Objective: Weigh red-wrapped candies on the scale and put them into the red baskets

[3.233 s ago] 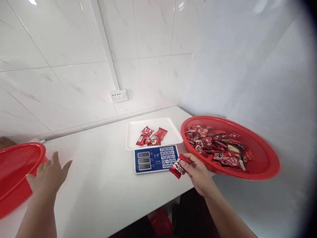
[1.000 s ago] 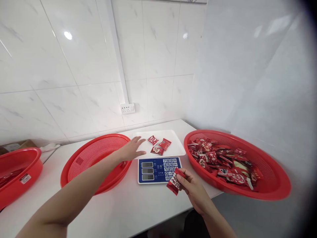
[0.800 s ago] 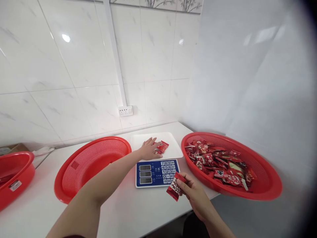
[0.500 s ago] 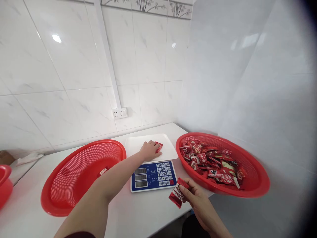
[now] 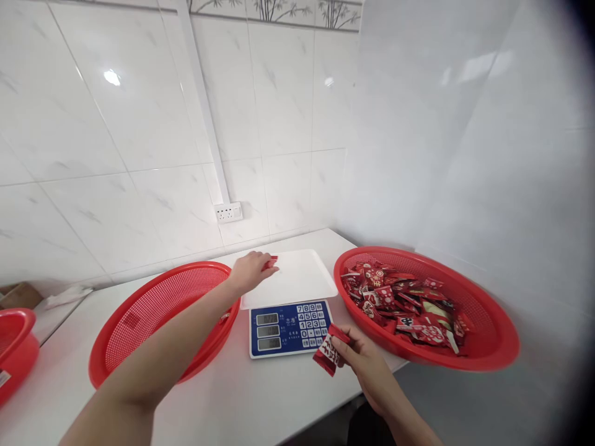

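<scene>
My left hand [image 5: 252, 271] is closed on a small red snack packet [image 5: 271, 262], mostly hidden by the fingers, above the left part of the scale's white pan [image 5: 302, 275]. My right hand [image 5: 360, 356] pinches another red packet [image 5: 329, 353] with white lettering, near the lower right corner of the scale's blue keypad panel [image 5: 290, 328]. To the right, a red basket [image 5: 493, 347] holds a heap of red snack packets [image 5: 400, 303]. Under my left forearm stands a second red basket [image 5: 162, 291], its inside partly hidden by the arm.
Part of another red basket [image 5: 18, 347] shows at the left edge. Behind it are a brown box [image 5: 21, 296] and a white crumpled item [image 5: 69, 296]. A tiled wall with a socket [image 5: 229, 212] backs the white table [image 5: 223, 402]; a grey wall rises at right.
My left hand has lifted the packet from the pan and moved left toward the second basket. My right hand still holds its packet in about the same place. The view has shifted slightly.
</scene>
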`<action>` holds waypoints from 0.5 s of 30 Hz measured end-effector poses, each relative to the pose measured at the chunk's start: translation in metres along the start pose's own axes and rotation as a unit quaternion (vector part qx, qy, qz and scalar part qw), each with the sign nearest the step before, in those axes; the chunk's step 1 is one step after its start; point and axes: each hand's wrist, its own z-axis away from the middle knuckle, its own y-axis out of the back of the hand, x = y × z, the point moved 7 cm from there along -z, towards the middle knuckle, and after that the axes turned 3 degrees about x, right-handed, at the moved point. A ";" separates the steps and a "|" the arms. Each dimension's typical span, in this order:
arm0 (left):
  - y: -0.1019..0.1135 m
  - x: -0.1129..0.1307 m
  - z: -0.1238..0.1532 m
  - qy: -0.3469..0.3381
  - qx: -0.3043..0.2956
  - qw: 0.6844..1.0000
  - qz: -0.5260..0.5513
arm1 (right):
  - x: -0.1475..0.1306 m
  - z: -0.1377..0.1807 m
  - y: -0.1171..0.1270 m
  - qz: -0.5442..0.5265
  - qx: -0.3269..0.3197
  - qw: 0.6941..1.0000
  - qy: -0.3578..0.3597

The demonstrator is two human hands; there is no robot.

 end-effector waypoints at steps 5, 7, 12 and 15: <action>0.027 -0.054 0.059 0.075 -0.006 0.997 -0.028 | -0.013 -0.039 -0.016 0.024 -0.017 0.999 0.035; 0.024 -0.068 0.080 0.096 -0.024 0.995 -0.031 | -0.019 -0.061 -0.029 0.036 -0.026 0.997 0.058; 0.007 -0.072 0.112 0.088 -0.070 0.993 -0.022 | -0.021 -0.108 -0.063 0.154 -0.056 0.982 0.089; 0.003 -0.060 0.131 0.080 -0.082 0.993 -0.001 | -0.033 -0.114 -0.064 0.321 -0.057 0.931 0.164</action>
